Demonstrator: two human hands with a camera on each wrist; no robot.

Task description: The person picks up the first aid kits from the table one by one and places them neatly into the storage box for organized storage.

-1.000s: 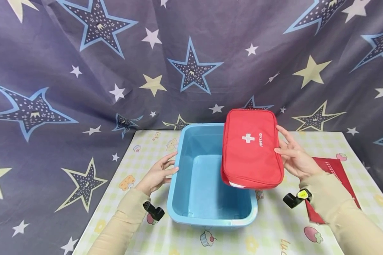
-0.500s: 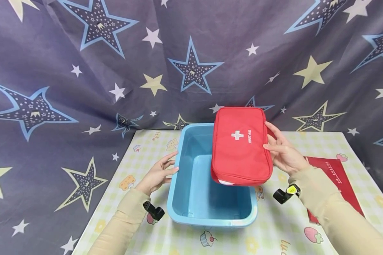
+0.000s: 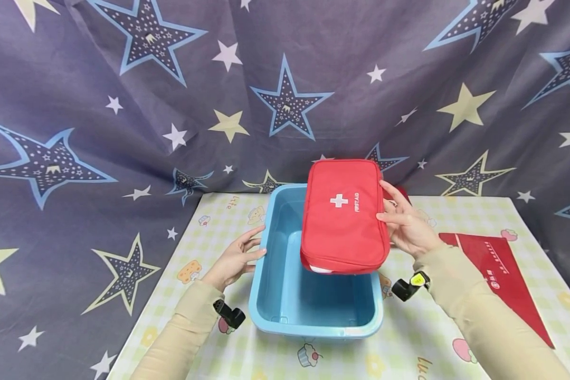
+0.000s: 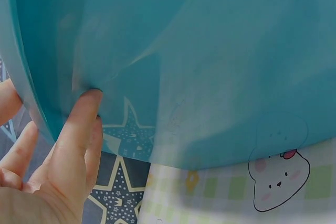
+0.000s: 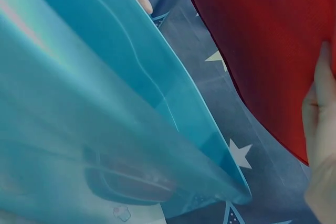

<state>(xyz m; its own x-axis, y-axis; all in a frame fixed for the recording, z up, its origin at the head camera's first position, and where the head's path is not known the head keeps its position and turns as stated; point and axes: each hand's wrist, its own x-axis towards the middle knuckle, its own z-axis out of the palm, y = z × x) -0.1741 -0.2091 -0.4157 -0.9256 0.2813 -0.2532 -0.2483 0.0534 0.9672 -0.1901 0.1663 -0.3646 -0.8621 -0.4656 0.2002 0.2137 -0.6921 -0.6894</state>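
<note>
A red first aid bag with a white cross hangs tilted above the right part of a light blue plastic bin. My right hand grips the bag by its right edge, thumb on the front face. The far fingers are partly hidden behind the bag. In the right wrist view the bag stands apart from the bin's rim. My left hand touches the bin's left side with its fingers fairly straight. Close up in the left wrist view, fingertips of the left hand rest against the bin's outer wall.
To the right, partly under my right forearm, a flat red packet with white print lies on the table. A checked, cartoon-printed cloth covers the table. Behind it hangs a dark curtain with stars.
My right hand has carried the first aid bag leftward, further over the bin. More of the red packet shows now. The left hand and the bin have stayed in place.
</note>
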